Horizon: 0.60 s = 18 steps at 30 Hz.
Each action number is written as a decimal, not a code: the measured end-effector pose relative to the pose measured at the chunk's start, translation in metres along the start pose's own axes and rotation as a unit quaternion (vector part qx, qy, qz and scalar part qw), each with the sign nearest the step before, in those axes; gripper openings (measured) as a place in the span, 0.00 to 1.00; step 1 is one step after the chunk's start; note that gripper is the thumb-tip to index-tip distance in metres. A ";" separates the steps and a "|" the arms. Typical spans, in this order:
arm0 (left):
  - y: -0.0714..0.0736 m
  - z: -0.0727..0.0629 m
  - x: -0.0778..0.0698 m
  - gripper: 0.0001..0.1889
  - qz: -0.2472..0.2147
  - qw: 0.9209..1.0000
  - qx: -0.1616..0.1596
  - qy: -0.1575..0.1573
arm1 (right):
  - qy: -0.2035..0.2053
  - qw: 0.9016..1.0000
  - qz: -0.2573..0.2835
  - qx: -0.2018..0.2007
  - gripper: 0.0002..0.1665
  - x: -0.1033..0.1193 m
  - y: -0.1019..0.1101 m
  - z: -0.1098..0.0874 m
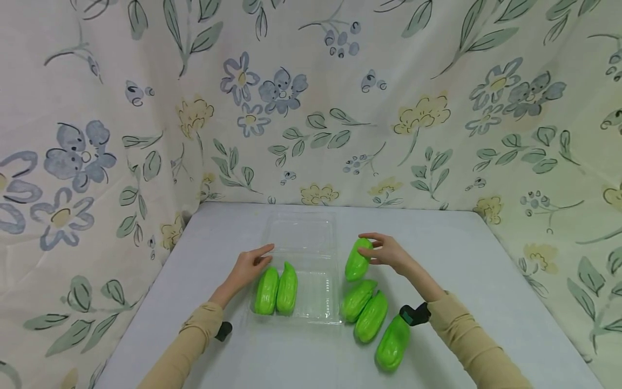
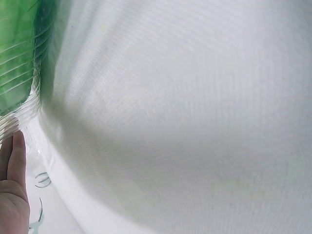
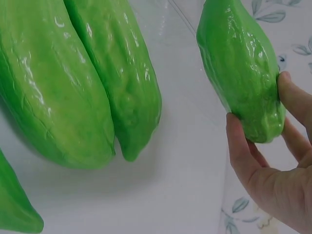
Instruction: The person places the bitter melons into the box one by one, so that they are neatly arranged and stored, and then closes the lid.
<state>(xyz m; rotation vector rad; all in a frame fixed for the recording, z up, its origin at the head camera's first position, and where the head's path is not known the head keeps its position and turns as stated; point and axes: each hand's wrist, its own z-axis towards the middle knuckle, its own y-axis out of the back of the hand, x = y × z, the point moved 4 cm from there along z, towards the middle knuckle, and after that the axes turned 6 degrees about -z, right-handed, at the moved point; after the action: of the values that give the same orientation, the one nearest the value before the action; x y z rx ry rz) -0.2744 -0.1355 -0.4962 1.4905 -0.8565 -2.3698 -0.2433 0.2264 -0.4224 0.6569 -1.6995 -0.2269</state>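
My right hand [image 1: 390,254] grips one end of a glossy, bright green cucumber-like vegetable [image 3: 241,68], with thumb and fingers on its opposite sides. It is raised just right of a clear plastic clamshell box [image 1: 316,319], whose lid [image 1: 301,229] lies folded back. Side by side in the box's left part lie two similar green vegetables [image 1: 287,292]. At the box's left edge, near the hinge, is my left hand [image 1: 250,265]; in the left wrist view its straight fingers [image 2: 17,156] touch the ribbed plastic wall.
Right of the box, two more green vegetables [image 1: 371,317] lie against each other on the white table [image 1: 291,356]. Another one [image 1: 392,343] lies nearer the front, under the right wrist's black camera [image 1: 415,314]. Floral cloth [image 1: 311,151] hangs behind and along the sides.
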 end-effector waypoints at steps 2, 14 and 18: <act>0.000 0.000 -0.001 0.19 0.002 1.000 -0.001 0.001 | 0.000 1.000 -0.005 -0.001 0.32 0.001 -0.002 0.001; 0.000 0.000 -0.001 0.19 0.008 1.000 -0.005 -0.003 | 0.001 1.000 0.006 0.001 0.32 0.005 -0.017 0.005; 0.000 0.000 -0.001 0.19 0.005 1.000 -0.004 -0.007 | 0.003 1.000 0.010 0.005 0.31 0.008 -0.023 0.005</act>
<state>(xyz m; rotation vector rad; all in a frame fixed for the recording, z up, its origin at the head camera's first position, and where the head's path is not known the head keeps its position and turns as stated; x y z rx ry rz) -0.2736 -0.1351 -0.4958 1.4659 -0.8554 -2.3773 -0.2422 0.2021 -0.4280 0.6483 -1.7023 -0.2027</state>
